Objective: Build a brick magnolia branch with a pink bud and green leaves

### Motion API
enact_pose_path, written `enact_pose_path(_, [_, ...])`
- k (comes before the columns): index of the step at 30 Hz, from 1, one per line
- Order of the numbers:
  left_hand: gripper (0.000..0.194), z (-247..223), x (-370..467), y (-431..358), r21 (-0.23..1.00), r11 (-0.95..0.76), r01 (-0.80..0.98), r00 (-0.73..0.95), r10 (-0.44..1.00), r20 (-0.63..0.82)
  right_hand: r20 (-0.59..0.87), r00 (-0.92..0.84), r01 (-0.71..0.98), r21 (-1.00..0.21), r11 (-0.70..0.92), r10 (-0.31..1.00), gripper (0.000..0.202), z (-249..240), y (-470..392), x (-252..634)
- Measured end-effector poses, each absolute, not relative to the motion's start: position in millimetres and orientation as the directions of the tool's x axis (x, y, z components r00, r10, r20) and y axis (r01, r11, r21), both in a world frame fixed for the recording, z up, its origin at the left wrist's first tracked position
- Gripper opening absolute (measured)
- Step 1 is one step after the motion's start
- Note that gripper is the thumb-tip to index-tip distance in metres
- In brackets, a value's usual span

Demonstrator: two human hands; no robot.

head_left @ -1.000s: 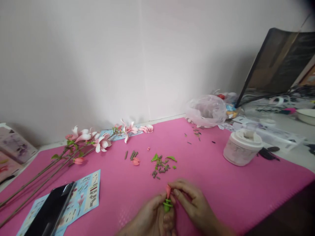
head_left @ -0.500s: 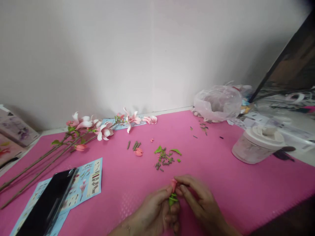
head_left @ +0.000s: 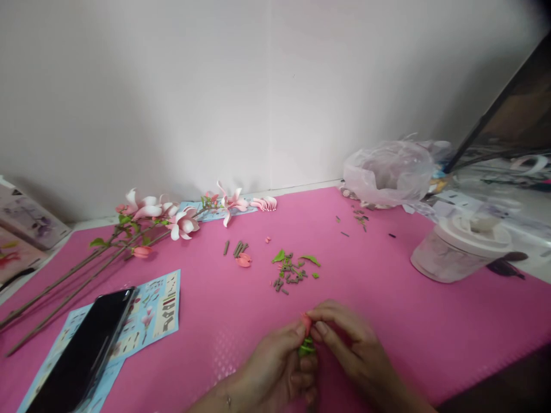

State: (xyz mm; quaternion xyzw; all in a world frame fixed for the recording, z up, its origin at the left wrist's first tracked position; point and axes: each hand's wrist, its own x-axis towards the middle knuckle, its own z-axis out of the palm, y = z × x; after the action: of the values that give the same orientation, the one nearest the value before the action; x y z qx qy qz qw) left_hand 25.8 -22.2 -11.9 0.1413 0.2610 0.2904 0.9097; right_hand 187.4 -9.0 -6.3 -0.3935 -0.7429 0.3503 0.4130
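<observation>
At the front of the pink mat, my left hand [head_left: 279,364] is closed around a small artificial flower bud [head_left: 307,324] with a coral-pink top and a green base [head_left: 307,346]. The fingers of my right hand [head_left: 348,338] pinch the bud's pink part from the other side. Its lower end is hidden in my left fingers. Just beyond my hands lies a loose pile of small brown-grey stem pieces [head_left: 293,272] with green leaf pieces [head_left: 310,260]. To their left are coral petals [head_left: 244,260] beside several brown stem pieces [head_left: 239,248].
Long flower stems with pink-white blossoms [head_left: 184,223] lie at the left. A black phone [head_left: 86,350] rests on a printed instruction sheet [head_left: 166,304]. At the right stand a lidded white container [head_left: 447,255] and a crumpled plastic bag [head_left: 390,169]. Pink petals [head_left: 264,203] sit near the wall.
The camera view has shifted slightly. Both hands stay together on the flower bud, which has turned a little, and my right fingers still press its pink top.
</observation>
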Motion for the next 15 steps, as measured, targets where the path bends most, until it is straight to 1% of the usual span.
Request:
enact_pose_path(6, [0.025,-7.6,25.3,-19.2,0.436,0.774,-0.459,0.673,0.623,-0.399,0.28,-0.317,0.295,-0.879,0.375,0.906,0.017,-8.1,-12.0,187.7])
enact_pose_path(10, [0.028,-5.7,26.3,-20.0,0.419,0.795,-0.439,0.666,0.601,-0.442,0.285,-0.329,0.299,-0.873,0.385,0.9,0.015,-5.5,-11.6,186.9])
enact_pose_path(15, [0.022,-5.8,27.8,-24.0,0.416,0.804,-0.425,0.645,0.591,-0.485,0.287,-0.337,0.288,-0.875,0.389,0.897,0.016,-4.0,-10.2,186.0])
